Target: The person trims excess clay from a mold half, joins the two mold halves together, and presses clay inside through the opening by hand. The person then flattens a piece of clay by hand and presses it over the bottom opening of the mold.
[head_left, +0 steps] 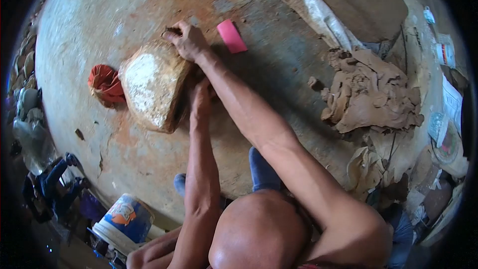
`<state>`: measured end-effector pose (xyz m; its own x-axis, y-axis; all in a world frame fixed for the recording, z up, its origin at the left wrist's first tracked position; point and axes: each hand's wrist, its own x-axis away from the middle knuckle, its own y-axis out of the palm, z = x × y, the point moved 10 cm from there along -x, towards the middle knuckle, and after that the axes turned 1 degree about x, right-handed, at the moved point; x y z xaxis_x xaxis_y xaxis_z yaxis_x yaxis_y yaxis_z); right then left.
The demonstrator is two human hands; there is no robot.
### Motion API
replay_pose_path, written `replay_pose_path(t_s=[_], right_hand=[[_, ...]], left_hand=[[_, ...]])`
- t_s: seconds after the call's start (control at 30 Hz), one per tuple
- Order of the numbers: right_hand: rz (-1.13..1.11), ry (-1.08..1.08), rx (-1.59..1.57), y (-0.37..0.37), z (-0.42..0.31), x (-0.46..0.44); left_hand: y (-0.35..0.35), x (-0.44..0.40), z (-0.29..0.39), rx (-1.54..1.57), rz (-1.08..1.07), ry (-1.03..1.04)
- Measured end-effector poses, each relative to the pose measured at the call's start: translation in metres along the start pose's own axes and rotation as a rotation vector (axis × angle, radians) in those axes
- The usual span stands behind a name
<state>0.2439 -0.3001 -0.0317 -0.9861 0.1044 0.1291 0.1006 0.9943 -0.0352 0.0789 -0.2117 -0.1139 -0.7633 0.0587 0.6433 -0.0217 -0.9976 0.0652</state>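
Observation:
A rounded, hollow-looking mould (pixel 149 84), white on its near face and brown along its edges, stands tilted on the floor. My right hand (pixel 188 43) is at its upper edge, closed with thumb and fingers pinching a small dark bit of clay (pixel 172 32). Lower down, my left hand (pixel 200 98) reaches to the mould's shadowed right side; its fingers are mostly hidden there. A red cloth bundle (pixel 105 85) touches or nearly touches the mould's left side. Just right of my right hand lies a flat pink piece (pixel 232 36).
A large heap of soft brown clay (pixel 371 92) lies on the right, with a small lump (pixel 313 82) beside it. A blue and white bucket (pixel 124 220) stands at lower left. Along the left edge are plastic bags (pixel 32 142) and clutter. A covered brown slab (pixel 356 2) is at upper right.

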Motion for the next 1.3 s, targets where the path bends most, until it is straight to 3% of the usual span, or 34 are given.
replay_pose_path(t_s=[0.1, 0.2, 0.37, 0.4, 0.5, 0.67, 0.7, 0.8, 0.9, 0.93, 1.03, 1.1, 1.17, 1.27, 1.3], right_hand=[[0.006, -0.017, -0.005, 0.000, 0.003, -0.002], [-0.022, -0.011, -0.001, -0.002, 0.000, -0.001], [-0.025, 0.001, 0.010, -0.003, -0.006, 0.002], [-0.016, 0.001, -0.020, -0.001, -0.008, 0.004], [0.010, 0.008, -0.019, -0.007, -0.003, 0.008], [0.004, -0.014, -0.037, -0.005, 0.002, 0.004], [0.006, 0.000, -0.027, -0.004, 0.002, 0.002], [0.028, -0.026, -0.017, -0.004, 0.002, 0.002], [0.026, -0.066, -0.081, 0.003, 0.013, -0.004], [0.040, -0.068, -0.061, 0.000, 0.008, -0.002], [0.023, -0.031, 0.079, -0.004, 0.004, -0.001], [0.023, -0.051, 0.079, -0.003, 0.005, -0.001], [0.032, -0.095, 0.024, -0.002, 0.008, -0.005], [0.027, -0.082, 0.013, 0.000, 0.015, -0.007], [0.022, -0.087, -0.019, 0.000, 0.014, -0.007]], left_hand=[[0.001, -0.009, -0.007, 0.100, -0.008, 0.037], [0.033, 0.010, 0.013, 0.542, 0.070, 0.040], [0.012, 0.006, 0.028, 0.173, -0.149, 0.169], [-0.001, 0.002, 0.020, 0.146, -0.081, 0.109], [-0.005, -0.015, -0.013, 0.349, -0.014, 0.006], [0.021, -0.002, 0.008, 0.590, -0.026, 0.051], [0.017, 0.003, 0.003, 0.626, 0.068, 0.015], [0.013, 0.006, -0.024, 0.713, 0.016, 0.043], [0.019, 0.004, -0.011, 0.493, 0.098, 0.136], [0.018, 0.009, 0.007, 0.255, 0.120, 0.218], [0.013, 0.023, 0.018, -0.071, 0.172, -0.047], [0.007, 0.018, 0.011, -0.063, 0.154, -0.023], [-0.010, -0.011, -0.013, -0.271, 0.134, 0.280], [0.013, 0.037, 0.023, 0.325, 0.202, 0.397], [0.016, 0.047, 0.021, 0.323, 0.203, 0.398]])
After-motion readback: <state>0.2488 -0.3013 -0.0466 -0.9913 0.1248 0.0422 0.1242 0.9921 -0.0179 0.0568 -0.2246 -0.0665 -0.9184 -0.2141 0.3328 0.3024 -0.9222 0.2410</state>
